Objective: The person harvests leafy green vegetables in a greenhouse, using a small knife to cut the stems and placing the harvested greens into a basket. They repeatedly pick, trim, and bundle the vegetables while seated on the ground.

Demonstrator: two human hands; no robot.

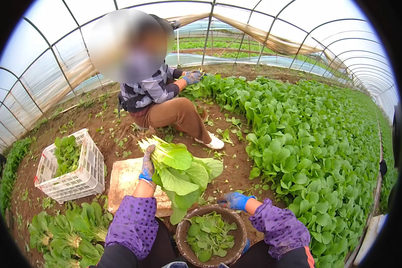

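In my left hand (148,164), in a soil-stained blue glove, is a bunch of leafy greens (181,174). I grip it near the pale stem bases, with the dirty roots up and the broad leaves hanging to the right. A worn pale board (124,184) lies on the soil below it. My right hand (236,201), gloved in blue, is by the upper right rim of a round brown basin (184,244). Its fingertips are dark and point left; whether they hold something small I cannot tell. Loose small leaves (211,234) lie in the basin between my legs.
A white plastic crate (90,167) with some greens stands at left. Below it lie bundled greens (70,234). Ahead, a seated co-worker (154,90) in gloves reaches into the dense bed of greens (298,147) that fills the right side. Greenhouse hoops (206,37) arch overhead.
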